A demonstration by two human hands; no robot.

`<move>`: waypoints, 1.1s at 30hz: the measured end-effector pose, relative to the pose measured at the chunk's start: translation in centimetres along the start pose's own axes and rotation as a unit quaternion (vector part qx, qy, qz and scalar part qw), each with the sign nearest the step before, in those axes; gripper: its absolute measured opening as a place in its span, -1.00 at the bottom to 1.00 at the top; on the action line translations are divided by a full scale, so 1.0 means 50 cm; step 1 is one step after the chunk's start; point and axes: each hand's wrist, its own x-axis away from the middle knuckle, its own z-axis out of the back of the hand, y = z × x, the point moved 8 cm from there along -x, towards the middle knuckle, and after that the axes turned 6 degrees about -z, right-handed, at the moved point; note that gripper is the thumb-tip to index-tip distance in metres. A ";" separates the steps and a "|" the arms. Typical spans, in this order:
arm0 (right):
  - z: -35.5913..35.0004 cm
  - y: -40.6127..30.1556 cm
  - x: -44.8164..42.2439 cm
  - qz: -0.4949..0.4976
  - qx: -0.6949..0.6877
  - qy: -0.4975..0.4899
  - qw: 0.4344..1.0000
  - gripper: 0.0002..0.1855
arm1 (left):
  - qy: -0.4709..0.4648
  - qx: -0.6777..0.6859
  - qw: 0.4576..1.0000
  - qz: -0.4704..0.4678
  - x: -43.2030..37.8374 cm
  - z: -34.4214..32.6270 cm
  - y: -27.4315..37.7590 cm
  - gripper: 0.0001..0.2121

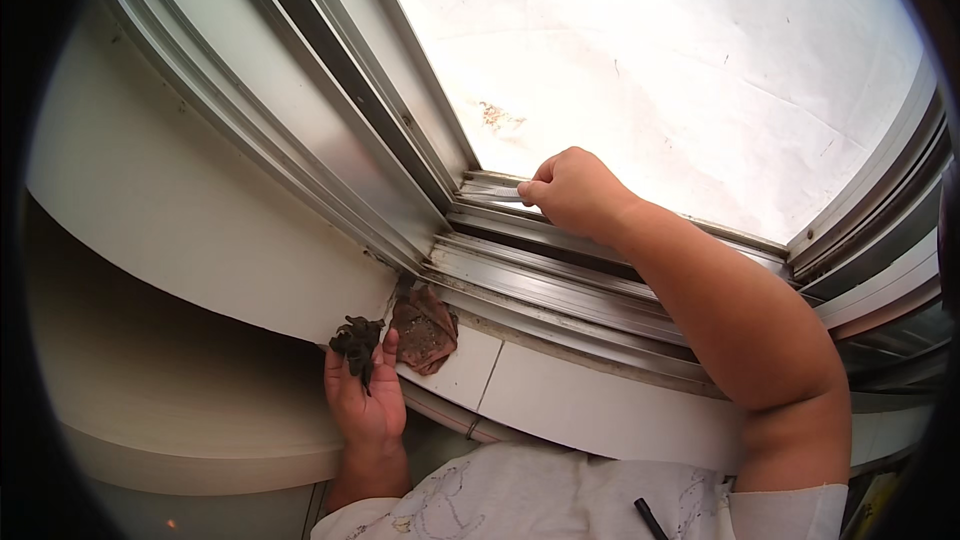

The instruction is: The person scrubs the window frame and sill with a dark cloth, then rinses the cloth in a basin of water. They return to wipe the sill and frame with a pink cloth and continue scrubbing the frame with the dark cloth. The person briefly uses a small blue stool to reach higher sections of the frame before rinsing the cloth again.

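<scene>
My left hand (365, 397), palm up at the lower left, holds a dark, crumpled, dirty wad (358, 345) in its fingers. Close to its fingertips, a reddish-brown dirty cloth (424, 331) lies on the white tiled sill (547, 382), at the corner of the window frame. My right hand (574, 191) pinches a thin, pale, ridged tool (504, 194), perhaps tweezers. The tool's far end lies at the left corner of the aluminium window track (555, 270); its exact contact is hard to tell.
Metal sliding window frames (337, 75) rise on the left, with more frame parts (870, 210) on the right. A curved pale ledge (210, 457) is at the lower left. A pipe (450, 415) runs below the sill.
</scene>
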 end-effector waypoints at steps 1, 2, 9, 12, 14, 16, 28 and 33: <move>0.002 -0.001 0.000 0.006 0.005 0.006 1.000 -0.66 | -0.003 0.001 1.000 -0.001 0.000 0.000 0.000 -0.74; 0.008 -0.006 0.005 0.009 0.003 0.010 1.000 -0.66 | -0.004 0.003 1.000 -0.003 0.000 0.000 0.000 -0.74; 0.010 -0.019 0.013 0.027 0.025 0.022 0.999 -0.65 | 0.003 0.009 1.000 -0.004 0.004 0.003 0.001 -0.75; 0.008 -0.020 0.009 0.026 0.039 0.029 0.998 -0.65 | 0.005 0.009 1.000 -0.005 0.005 0.005 0.002 -0.74; 0.005 -0.021 0.005 0.024 0.042 0.029 0.998 -0.65 | 0.008 0.006 1.000 -0.005 0.005 0.005 0.003 -0.74; 0.002 -0.021 -0.003 0.021 0.043 0.027 0.998 -0.65 | 0.013 0.001 1.000 -0.005 0.005 0.004 0.003 -0.74; -0.009 -0.015 -0.015 0.011 0.040 0.017 0.999 -0.66 | -0.004 0.013 1.000 -0.002 0.006 0.004 -0.004 -0.75; -0.005 -0.007 -0.017 0.002 -0.002 0.000 1.000 -0.68 | 0.008 0.006 1.000 0.000 0.003 0.000 -0.006 -0.75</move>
